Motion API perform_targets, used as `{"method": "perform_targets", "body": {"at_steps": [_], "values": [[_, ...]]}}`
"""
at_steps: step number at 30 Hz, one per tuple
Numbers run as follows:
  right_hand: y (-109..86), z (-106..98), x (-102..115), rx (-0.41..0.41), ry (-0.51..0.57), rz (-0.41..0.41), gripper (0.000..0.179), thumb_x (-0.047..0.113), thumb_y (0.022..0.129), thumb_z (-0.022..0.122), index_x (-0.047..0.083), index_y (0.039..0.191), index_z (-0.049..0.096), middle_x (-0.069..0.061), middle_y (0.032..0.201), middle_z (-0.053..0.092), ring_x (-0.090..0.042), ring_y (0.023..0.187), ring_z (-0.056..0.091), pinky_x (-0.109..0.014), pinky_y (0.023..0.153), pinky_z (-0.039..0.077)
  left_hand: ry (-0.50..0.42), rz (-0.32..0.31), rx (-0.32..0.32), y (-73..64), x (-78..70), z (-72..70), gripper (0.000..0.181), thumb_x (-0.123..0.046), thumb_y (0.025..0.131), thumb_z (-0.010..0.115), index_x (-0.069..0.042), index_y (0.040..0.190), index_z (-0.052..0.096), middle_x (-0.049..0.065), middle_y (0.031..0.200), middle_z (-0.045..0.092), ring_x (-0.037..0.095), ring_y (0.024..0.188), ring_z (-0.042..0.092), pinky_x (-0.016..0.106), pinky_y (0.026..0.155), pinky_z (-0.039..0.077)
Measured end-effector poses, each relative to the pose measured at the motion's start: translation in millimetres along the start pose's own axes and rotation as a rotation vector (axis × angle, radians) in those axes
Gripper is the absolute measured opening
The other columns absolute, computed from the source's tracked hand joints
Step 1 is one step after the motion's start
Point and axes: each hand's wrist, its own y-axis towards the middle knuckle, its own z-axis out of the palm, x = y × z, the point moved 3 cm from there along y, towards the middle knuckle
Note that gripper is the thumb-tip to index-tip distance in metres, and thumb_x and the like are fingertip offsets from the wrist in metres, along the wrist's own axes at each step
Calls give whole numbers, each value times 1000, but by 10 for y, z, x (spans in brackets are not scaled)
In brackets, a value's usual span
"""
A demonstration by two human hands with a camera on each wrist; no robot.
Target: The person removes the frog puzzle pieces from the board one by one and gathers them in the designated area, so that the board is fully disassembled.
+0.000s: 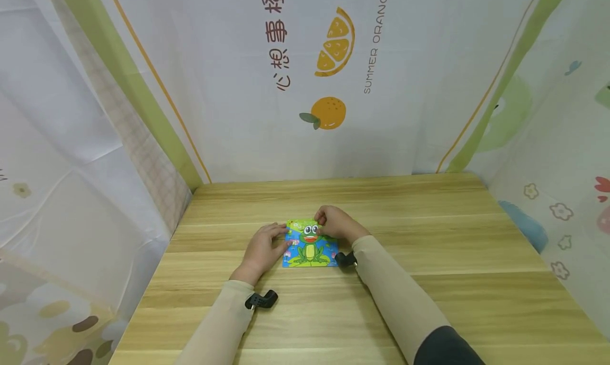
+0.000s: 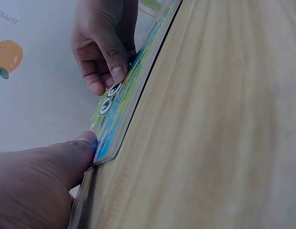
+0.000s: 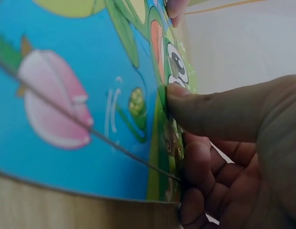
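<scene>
A small square board (image 1: 311, 254) printed with a cartoon frog on blue and green lies on the wooden table. My left hand (image 1: 263, 250) rests at its left side, fingers stretched toward the upper left corner and thumb touching the left edge. At the upper right corner, my right hand (image 1: 337, 223) pinches the board, fingers curled. The right wrist view has the right thumb (image 3: 209, 109) on the printed face near the frog's eye, the other fingers bent at the edge. A thin dark seam crosses the blue part beside a pink flower bud (image 3: 55, 98).
The wood-grain table (image 1: 410, 296) extends around the board on every side. White printed cloth (image 1: 229, 116) with orange fruit drawings hangs behind, and more cloth hangs at both sides. A black wrist camera (image 1: 261, 300) sits on the left sleeve, another (image 1: 345, 259) on the right.
</scene>
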Motion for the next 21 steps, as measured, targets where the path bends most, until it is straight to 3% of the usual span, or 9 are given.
{"method": "perform_targets", "body": {"at_steps": [15,21], "values": [[-12,7,-30,-33,13,-26,25,4,94,79,10,115,66,-2,101,64,-19,95,60,-36,89,55,-10,8,-9,5,8,2,41,-32,97,78,-13,133,72,1,147,63,27,146,46,48,121,38],[-36,19,-34,-62,-91,-81,22,7,98,73,13,118,70,2,98,64,-18,91,59,-35,87,54,-8,4,-9,2,7,2,40,-32,97,78,-14,133,73,1,147,62,27,146,46,48,121,38]]}}
